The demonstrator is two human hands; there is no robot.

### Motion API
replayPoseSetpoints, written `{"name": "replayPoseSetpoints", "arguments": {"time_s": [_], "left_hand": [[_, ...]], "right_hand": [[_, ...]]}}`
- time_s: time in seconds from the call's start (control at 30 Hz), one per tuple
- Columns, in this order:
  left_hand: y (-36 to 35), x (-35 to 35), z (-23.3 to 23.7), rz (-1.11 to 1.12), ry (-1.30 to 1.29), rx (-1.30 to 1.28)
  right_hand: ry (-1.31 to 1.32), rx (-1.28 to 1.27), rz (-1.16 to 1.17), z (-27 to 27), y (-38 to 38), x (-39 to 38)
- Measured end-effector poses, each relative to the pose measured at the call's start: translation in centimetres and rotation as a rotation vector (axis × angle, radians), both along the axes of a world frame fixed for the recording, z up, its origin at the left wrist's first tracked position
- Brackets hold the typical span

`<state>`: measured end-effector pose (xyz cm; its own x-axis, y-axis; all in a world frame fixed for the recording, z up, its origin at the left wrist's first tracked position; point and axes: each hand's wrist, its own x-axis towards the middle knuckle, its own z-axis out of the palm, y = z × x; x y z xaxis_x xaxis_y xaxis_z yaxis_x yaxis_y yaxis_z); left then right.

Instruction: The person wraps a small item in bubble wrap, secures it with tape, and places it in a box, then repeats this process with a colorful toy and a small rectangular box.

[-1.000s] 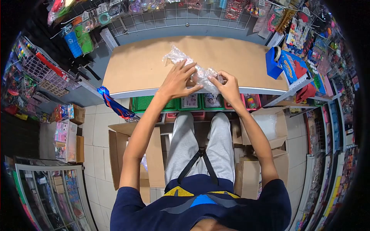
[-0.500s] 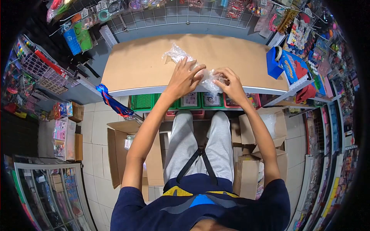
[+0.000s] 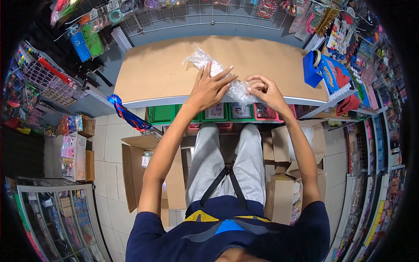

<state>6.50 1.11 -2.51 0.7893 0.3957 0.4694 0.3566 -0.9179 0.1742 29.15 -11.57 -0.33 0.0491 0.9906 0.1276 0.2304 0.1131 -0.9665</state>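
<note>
A strip of clear bubble wrap (image 3: pixel 239 92) lies slantwise on the brown tabletop (image 3: pixel 152 72), its lower right end hanging over the front edge. Whether anything is inside the wrap I cannot make out. My left hand (image 3: pixel 210 90) rests on the middle of the strip with fingers stretched and spread, pressing it down. At the wrap's right end, my right hand (image 3: pixel 268 95) has its thumb and fingers bent together on the edge of the plastic.
A blue holder (image 3: pixel 311 70) with a tape roll stands at the table's right end. Below the front edge are green baskets (image 3: pixel 163 114) of small goods. Cardboard boxes (image 3: pixel 131 174) stand open on the floor either side of my legs. Packed display racks surround me.
My left hand has flattened and its fingers have spread across the bubble wrap. My right hand has shifted slightly right, and the wrap's right end looks more drawn out.
</note>
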Motion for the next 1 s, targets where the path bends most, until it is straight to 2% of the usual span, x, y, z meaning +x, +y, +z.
{"name": "replayPoseSetpoints", "arguments": {"time_s": [0.1, 0.2, 0.3, 0.4, 0.5, 0.63, 0.67, 0.87, 0.97, 1.0], "left_hand": [[0.0, 0.1, 0.2, 0.007, 0.024, 0.009], [0.1, 0.0, 0.3, 0.008, 0.039, 0.012], [0.2, 0.1, 0.5, 0.011, 0.059, 0.003], [0.3, 0.2, 0.4, 0.013, 0.061, -0.01], [0.4, 0.1, 0.5, 0.018, 0.063, -0.009], [0.2, 0.2, 0.4, 0.037, 0.069, -0.002], [0.2, 0.2, 0.4, 0.033, 0.052, 0.012], [0.0, -0.1, 0.4, 0.021, -0.024, -0.018], [0.3, -0.1, -0.1, 0.022, -0.006, -0.023], [0.4, -0.2, -0.3, 0.006, -0.013, 0.01]], "right_hand": [[-0.4, -0.059, -0.057, 0.3, 0.0, -0.3], [-0.621, 0.016, -0.055, 1.0, -0.3, -0.7], [-0.652, 0.251, -0.079, 1.1, -0.8, -1.0], [-0.547, 0.271, -0.042, 2.1, -1.6, -0.9], [-0.91, 0.416, 0.099, 3.1, -2.4, 0.1], [-1.094, 0.407, 0.161, 1.3, -1.3, 0.4], [-1.083, 0.368, 0.184, 0.9, -1.0, 0.4], [-1.187, 0.509, 0.297, 0.3, 1.4, 1.4], [-1.076, 0.618, 0.305, 1.8, 2.1, 0.6], [-1.031, 0.57, 0.333, 1.9, 2.4, 0.5]]}}
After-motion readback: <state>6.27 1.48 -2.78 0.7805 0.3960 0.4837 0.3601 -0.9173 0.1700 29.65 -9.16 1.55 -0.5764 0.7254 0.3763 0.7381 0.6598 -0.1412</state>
